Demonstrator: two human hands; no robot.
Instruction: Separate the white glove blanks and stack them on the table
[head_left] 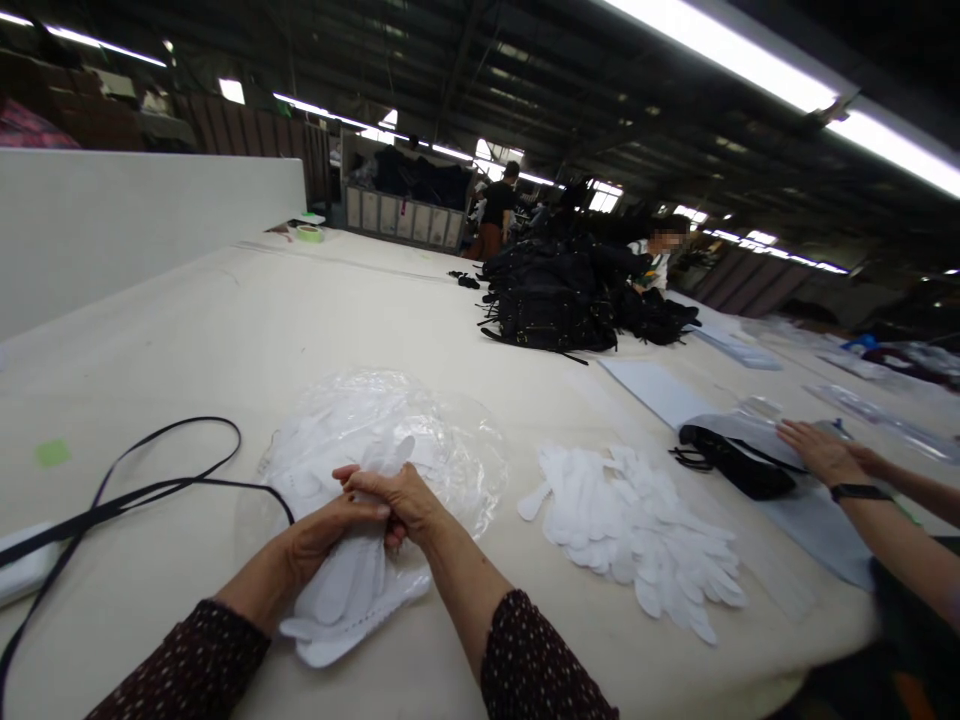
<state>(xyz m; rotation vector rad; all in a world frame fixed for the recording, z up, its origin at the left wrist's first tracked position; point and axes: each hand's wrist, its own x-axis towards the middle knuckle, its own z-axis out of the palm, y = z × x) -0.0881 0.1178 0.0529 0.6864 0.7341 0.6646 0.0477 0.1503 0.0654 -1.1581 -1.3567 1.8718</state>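
A bundle of flat white strips with rounded ends (pixel 345 580) is gripped by both of my hands above the table. My left hand (pixel 330 528) wraps around its middle from the left. From the right, my right hand (pixel 401 503) closes on the same bundle, fingers meeting the left ones. Some fingertips are hidden behind the strips. Under and behind my hands lies a clear plastic bag (pixel 450 440) with more white strips (pixel 322 430) in it. To the right, a loose heap of similar white strips (pixel 637 530) is spread on the table.
A black cord (pixel 150 490) loops at the left. Black bags (pixel 555 295) are piled toward the back. At the right, a co-worker's hands (pixel 821 450) touch a black item in clear plastic (pixel 739 465). Green tape (pixel 308 234) lies by the white partition (pixel 150 220).
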